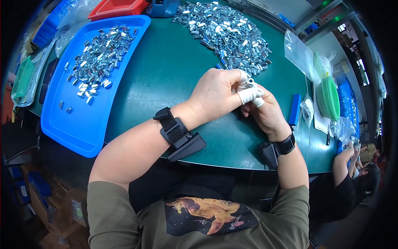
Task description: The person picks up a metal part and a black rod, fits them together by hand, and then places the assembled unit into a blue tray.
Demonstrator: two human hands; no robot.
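My left hand (217,93) and my right hand (268,111) meet over the green table, just in front of a large heap of shiny metal sleeves (232,33). White covers wrap some of the fingertips. Between the pinched fingers shows the round open end of a small metal sleeve (250,81); the rest of it is hidden. Both hands are closed around it, the left from the left side and the right from below right. More of the same pieces lie loose in a blue tray (83,126) on the left.
A red bin (118,9) stands behind the blue tray. At right are a narrow blue box (295,110), clear plastic bags (298,54) and a green basket (328,98). The green tabletop (166,54) ends before my body. Another person (348,186) sits at far right.
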